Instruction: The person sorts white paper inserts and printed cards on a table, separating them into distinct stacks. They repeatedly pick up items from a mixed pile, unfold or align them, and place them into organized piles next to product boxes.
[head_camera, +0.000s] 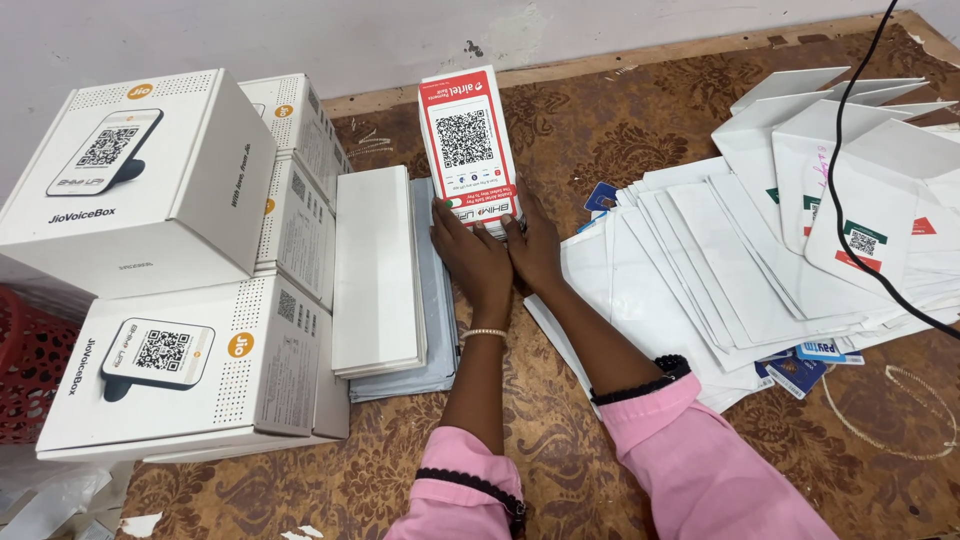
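We're pinching the red and white code card (466, 140) upright at 12 o'clock with left hand (470, 255) and right hand (533, 250) both closed on its bottom edge, and we're thinking it could tip onto the envelopes (700, 270) at 3 o'clock

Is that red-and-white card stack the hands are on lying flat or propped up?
Flat: the card stack lies face up on the table, both hands at its near end.
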